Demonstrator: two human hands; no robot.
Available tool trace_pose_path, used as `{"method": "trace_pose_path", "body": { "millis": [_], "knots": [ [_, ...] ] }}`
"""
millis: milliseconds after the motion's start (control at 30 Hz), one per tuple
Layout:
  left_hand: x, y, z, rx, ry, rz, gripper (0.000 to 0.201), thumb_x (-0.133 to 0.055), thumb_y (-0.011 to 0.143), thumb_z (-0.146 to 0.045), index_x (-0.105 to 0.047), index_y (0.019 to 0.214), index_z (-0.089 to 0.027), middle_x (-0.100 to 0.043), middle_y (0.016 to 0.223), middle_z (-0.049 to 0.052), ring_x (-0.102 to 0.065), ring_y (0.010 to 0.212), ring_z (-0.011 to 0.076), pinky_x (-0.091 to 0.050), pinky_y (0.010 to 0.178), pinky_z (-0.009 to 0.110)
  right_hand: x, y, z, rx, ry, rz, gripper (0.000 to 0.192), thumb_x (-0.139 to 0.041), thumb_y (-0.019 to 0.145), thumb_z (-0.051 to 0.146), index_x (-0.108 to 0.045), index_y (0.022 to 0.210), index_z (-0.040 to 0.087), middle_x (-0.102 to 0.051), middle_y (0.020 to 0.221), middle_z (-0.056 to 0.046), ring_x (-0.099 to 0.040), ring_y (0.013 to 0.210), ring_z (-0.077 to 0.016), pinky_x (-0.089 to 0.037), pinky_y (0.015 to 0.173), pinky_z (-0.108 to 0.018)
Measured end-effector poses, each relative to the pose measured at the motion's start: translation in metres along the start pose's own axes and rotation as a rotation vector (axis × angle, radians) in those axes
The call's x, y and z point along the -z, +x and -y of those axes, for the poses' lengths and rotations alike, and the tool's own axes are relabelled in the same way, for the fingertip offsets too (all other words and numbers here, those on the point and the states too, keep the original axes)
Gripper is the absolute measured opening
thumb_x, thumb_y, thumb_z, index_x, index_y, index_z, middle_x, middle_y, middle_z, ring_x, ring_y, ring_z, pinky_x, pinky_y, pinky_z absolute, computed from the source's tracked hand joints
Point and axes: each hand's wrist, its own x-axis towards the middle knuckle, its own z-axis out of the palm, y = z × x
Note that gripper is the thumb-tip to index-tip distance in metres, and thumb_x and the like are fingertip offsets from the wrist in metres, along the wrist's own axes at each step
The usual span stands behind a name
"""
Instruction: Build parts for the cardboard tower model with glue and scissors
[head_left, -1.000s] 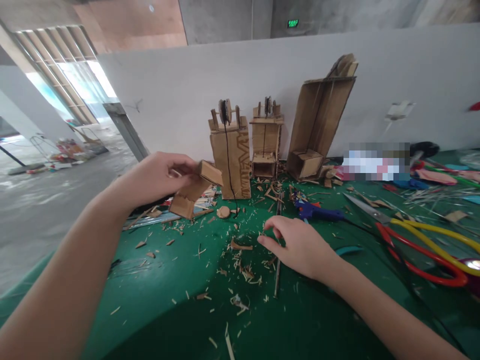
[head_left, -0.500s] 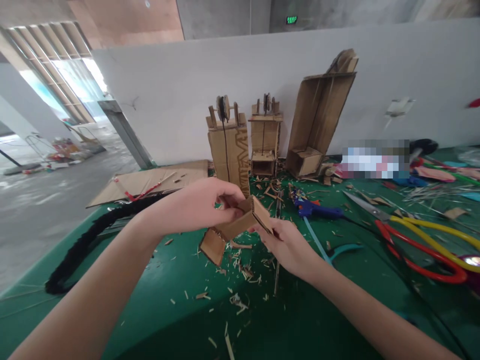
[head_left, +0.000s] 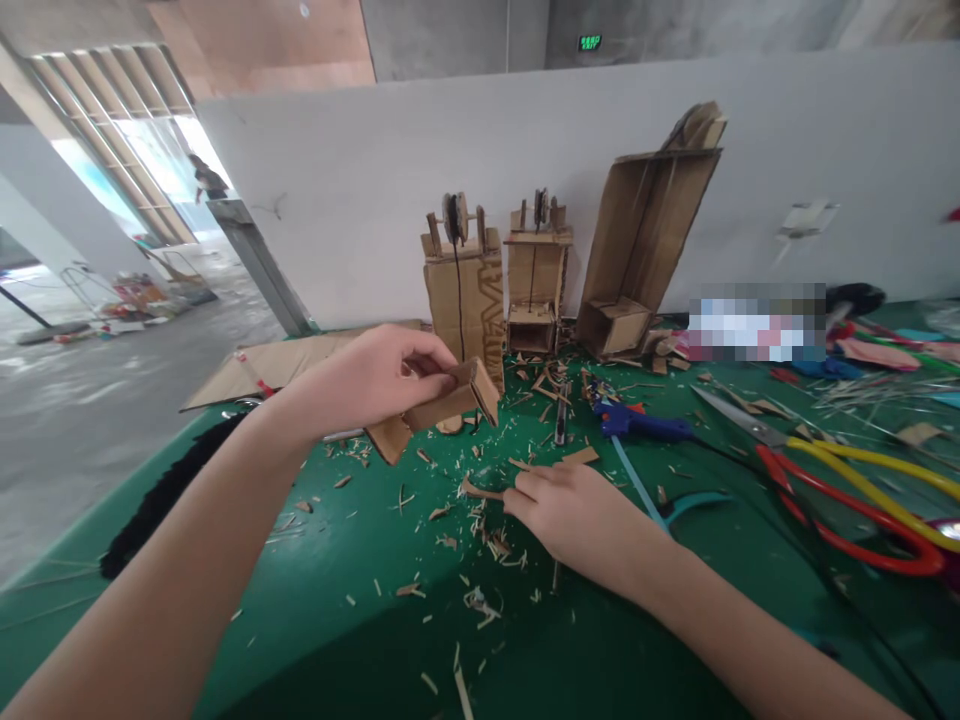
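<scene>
My left hand (head_left: 375, 385) is closed on a folded cardboard piece (head_left: 442, 405), bent at both ends and held above the table, in front of a cardboard tower (head_left: 465, 300) with a spool and black cord. My right hand (head_left: 574, 510) rests low over the green table with its fingers curled together. Beside its fingertips lies a thin cardboard scrap (head_left: 482, 490), and a flat cardboard strip (head_left: 577, 457) shows just behind the knuckles. Whatever lies under those fingers is hidden.
A second spool tower (head_left: 536, 265) and a tall open cardboard frame (head_left: 649, 230) stand against the white partition. Rightward lie a blue glue gun (head_left: 645, 422), scissors with red and yellow handles (head_left: 776, 440) and blurred items. Black fuzzy material (head_left: 169, 490) lies left.
My right hand has let go of the folded cardboard piece and dropped to the scraps on the table. My left hand has carried the piece slightly left and up.
</scene>
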Motion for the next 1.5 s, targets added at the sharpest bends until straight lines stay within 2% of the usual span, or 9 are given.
{"method": "trace_pose_path", "body": {
  "millis": [200, 500, 700, 933, 1100, 1233, 1333, 1400, 1500],
  "knots": [
    [0.005, 0.005, 0.024, 0.05, -0.125, -0.15, 0.029, -0.058, 0.077, -0.04, -0.068, 0.096, -0.02, -0.072, 0.095, 0.004, -0.065, 0.084, 0.0196, -0.05, 0.071, 0.028, 0.004, 0.0, 0.01, 0.056, 0.0, 0.009, 0.015, -0.057, 0.079, 0.005, -0.061, 0.088, 0.016, -0.064, 0.079, -0.002, -0.057, 0.07, -0.0182, -0.034, 0.054, -0.031],
    [0.009, 0.009, 0.036, 0.252, -0.167, -0.427, 0.032, -0.061, 0.073, -0.041, -0.07, 0.093, -0.018, -0.073, 0.087, 0.005, -0.065, 0.077, 0.0215, -0.047, 0.061, 0.027, 0.006, 0.0, 0.014, 0.1, -0.011, -0.008, 0.009, -0.058, 0.082, 0.009, -0.059, 0.086, 0.017, -0.062, 0.078, -0.001, -0.054, 0.068, -0.0167, -0.032, 0.052, -0.03],
    [0.009, 0.011, 0.045, 0.356, -0.233, -0.561, 0.032, -0.063, 0.073, -0.036, -0.069, 0.093, -0.012, -0.071, 0.087, 0.008, -0.06, 0.082, 0.021, -0.045, 0.066, 0.029, 0.001, -0.002, 0.014, 0.101, -0.024, -0.033, 0.009, -0.06, 0.08, 0.009, -0.057, 0.083, 0.017, -0.06, 0.076, 0.0, -0.052, 0.068, -0.0161, -0.03, 0.052, -0.03],
    [0.005, 0.018, 0.084, 0.438, -0.394, -0.694, 0.04, -0.065, 0.071, -0.034, -0.067, 0.101, -0.008, -0.069, 0.094, 0.011, -0.059, 0.08, 0.0196, -0.046, 0.067, 0.03, 0.003, -0.004, 0.015, 0.115, -0.031, -0.052, 0.01, -0.06, 0.079, 0.008, -0.057, 0.084, 0.017, -0.058, 0.077, 0.0, -0.05, 0.07, -0.0163, -0.03, 0.054, -0.03],
    [0.004, 0.018, 0.089, 0.414, -0.428, -0.68, 0.038, -0.068, 0.067, -0.033, -0.067, 0.096, -0.008, -0.069, 0.092, 0.01, -0.06, 0.082, 0.0201, -0.047, 0.072, 0.032, 0.006, -0.004, 0.012, 0.085, -0.032, -0.162, 0.006, -0.055, 0.086, 0.013, -0.059, 0.086, 0.016, -0.06, 0.079, -0.001, -0.052, 0.074, -0.017, -0.032, 0.059, -0.031],
    [0.006, 0.017, 0.075, 0.38, -0.43, -0.664, 0.028, -0.068, 0.068, -0.029, -0.068, 0.09, -0.011, -0.07, 0.091, 0.008, -0.059, 0.085, 0.0202, -0.046, 0.078, 0.033, 0.006, -0.006, 0.001, -0.034, -0.009, -0.237, 0.037, -0.045, 0.094, 0.038, -0.056, 0.064, 0.018, -0.055, 0.062, -0.001, -0.05, 0.063, -0.0167, -0.028, 0.052, -0.03],
    [0.005, 0.018, 0.066, 0.368, -0.443, -0.622, 0.022, -0.068, 0.068, -0.029, -0.069, 0.084, -0.014, -0.07, 0.087, 0.007, -0.06, 0.086, 0.021, -0.046, 0.08, 0.035, 0.007, -0.006, -0.004, -0.127, 0.006, -0.274, 0.045, -0.04, 0.096, 0.037, -0.055, 0.058, 0.018, -0.052, 0.056, -0.001, -0.05, 0.059, -0.0158, -0.027, 0.05, -0.029],
    [0.001, 0.018, 0.059, 0.349, -0.478, -0.562, 0.022, -0.069, 0.068, -0.032, -0.069, 0.082, -0.016, -0.07, 0.084, 0.006, -0.061, 0.084, 0.0213, -0.046, 0.078, 0.035, 0.008, -0.005, -0.004, -0.196, 0.062, -0.282, 0.039, -0.038, 0.096, 0.028, -0.06, 0.066, 0.017, -0.056, 0.061, -0.002, -0.052, 0.061, -0.0163, -0.03, 0.051, -0.029],
    [-0.009, 0.019, 0.046, 0.279, -0.601, -0.424, 0.025, -0.07, 0.068, -0.037, -0.069, 0.083, -0.017, -0.07, 0.084, 0.007, -0.062, 0.082, 0.0216, -0.047, 0.075, 0.035, 0.008, -0.003, -0.001, -0.331, 0.309, -0.276, 0.026, -0.04, 0.092, 0.022, -0.061, 0.105, 0.015, -0.063, 0.088, -0.008, -0.058, 0.077, -0.0192, -0.041, 0.059, -0.031]
  ]
}}
